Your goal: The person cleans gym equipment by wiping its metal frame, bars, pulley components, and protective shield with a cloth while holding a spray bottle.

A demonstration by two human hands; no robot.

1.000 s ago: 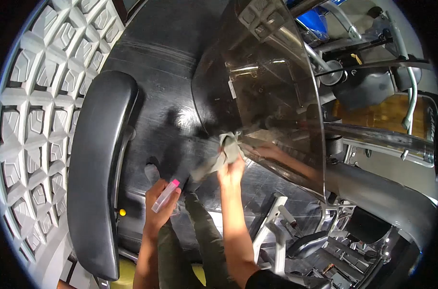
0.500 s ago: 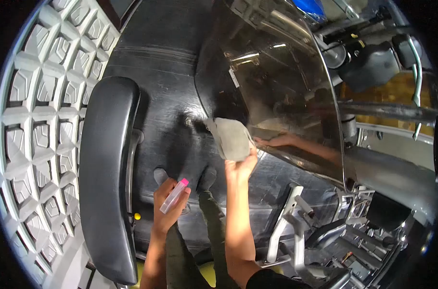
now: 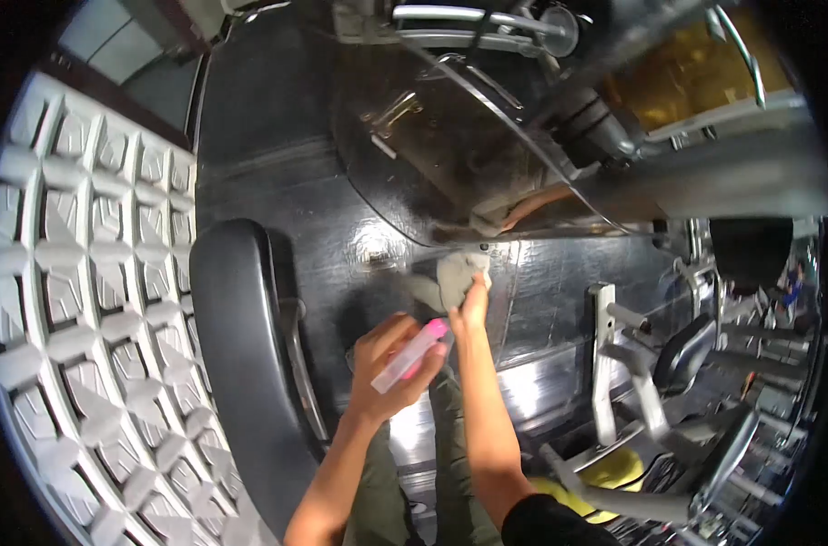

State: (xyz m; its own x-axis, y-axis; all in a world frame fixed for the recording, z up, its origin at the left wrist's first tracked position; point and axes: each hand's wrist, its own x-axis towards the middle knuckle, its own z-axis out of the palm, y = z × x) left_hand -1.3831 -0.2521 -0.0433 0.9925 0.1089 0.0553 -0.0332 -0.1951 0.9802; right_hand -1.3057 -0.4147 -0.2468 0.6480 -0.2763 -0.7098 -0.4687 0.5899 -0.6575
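My left hand (image 3: 378, 359) is closed around a small spray bottle (image 3: 405, 364) with a clear body and a pink top. My right hand (image 3: 472, 308) grips a grey cloth (image 3: 458, 276), one end of which hangs loose to the left and is blurred. Just beyond the cloth stands a dark tinted see-through panel (image 3: 450, 164), which mirrors the hand and cloth. Whether the cloth touches the panel's lower edge I cannot tell.
A black padded bench (image 3: 241, 364) stands to the left, before a white patterned wall (image 3: 95, 300). Gym machine frames (image 3: 605, 364) and a yellow object (image 3: 614, 469) are at the right. Black flooring (image 3: 305, 214) lies beneath.
The view has turned, so the panel's lower edge runs nearly level. The cloth has come off the panel's face area and looks more bunched. Both hands are closer together.
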